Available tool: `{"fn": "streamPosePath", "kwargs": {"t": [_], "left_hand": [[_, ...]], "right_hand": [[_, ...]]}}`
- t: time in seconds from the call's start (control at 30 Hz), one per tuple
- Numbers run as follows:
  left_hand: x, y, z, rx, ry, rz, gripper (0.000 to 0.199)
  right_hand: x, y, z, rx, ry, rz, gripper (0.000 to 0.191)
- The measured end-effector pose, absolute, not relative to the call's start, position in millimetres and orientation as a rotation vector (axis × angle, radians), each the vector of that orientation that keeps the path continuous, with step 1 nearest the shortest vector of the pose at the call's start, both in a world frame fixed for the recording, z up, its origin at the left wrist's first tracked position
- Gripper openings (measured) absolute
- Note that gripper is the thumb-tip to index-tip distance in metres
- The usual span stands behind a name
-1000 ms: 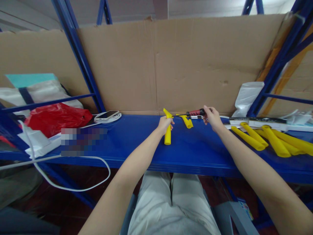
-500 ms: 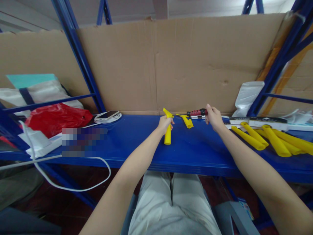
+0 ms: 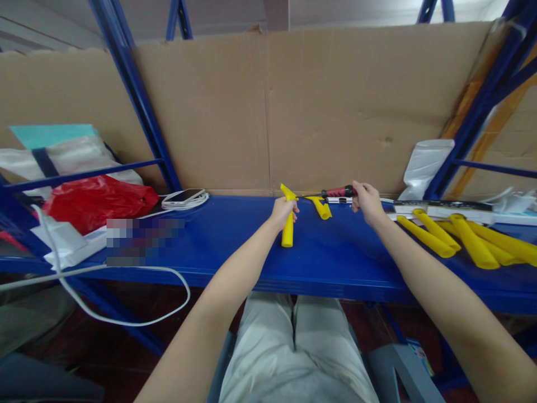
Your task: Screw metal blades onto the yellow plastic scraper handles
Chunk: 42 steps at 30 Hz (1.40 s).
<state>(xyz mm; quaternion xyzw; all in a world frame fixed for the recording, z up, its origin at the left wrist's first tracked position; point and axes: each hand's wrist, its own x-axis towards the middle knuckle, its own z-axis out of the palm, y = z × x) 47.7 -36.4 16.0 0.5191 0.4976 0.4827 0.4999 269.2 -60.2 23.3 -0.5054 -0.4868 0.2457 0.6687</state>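
Right hand (image 3: 369, 204) displaced slightly rightward at the butt of the screwdriver (image 3: 338, 192) relative to one second earlier, its fingers now less curled; left hand (image 3: 283, 214) unchanged in place. The left hand is closed around a yellow T-shaped handle (image 3: 287, 236), held upright above the blue bench (image 3: 235, 240), its head projecting above the fist and its tubular stem below. The right thumb and fingers meet at the rear end of the screwdriver's red-and-black grip; whether they are clamped on it cannot be told. The screwdriver lies nearly horizontal between the hands, its shaft reaching leftward to the head of the held handle; the exact contact is too small to resolve. A second yellow piece (image 3: 323, 210) rests on the bench below the shaft. To the right of the right hand, several yellow tubes (image 3: 475, 246) lie in a loose group, partly overlapping, before a long narrow box (image 3: 442, 209). At left, a phone (image 3: 187, 195) rests on coiled white cable (image 3: 184, 206), near a red plastic bag (image 3: 100, 204). Behind stands a cardboard panel (image 3: 335, 112).
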Motion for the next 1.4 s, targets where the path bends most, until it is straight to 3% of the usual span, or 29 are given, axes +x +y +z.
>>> {"fn": "streamPosePath", "kwargs": {"t": [0.17,0.67,0.9,1.1,1.4], "left_hand": [[48.0,-36.1,15.1,1.262,1.179,1.185,0.017],[47.4,-36.8,15.7,1.267,1.182,1.173,0.022],[49.1,-38.7,17.3,1.335,1.2,1.155,0.024],[49.0,-40.4,18.4,1.33,1.224,1.148,0.023],[48.3,-38.4,16.7,1.321,1.222,1.146,0.021]], "right_hand": [[262.8,-65.6,28.8,-1.12,-1.024,0.619,0.024],[267.3,-61.1,23.5,-1.076,-1.089,0.591,0.038],[265.1,-63.7,28.5,-1.098,-1.018,0.625,0.022],[267.6,-63.7,26.3,-1.11,-1.078,0.583,0.037],[269.2,-61.9,26.2,-1.106,-1.084,0.614,0.034]]}}
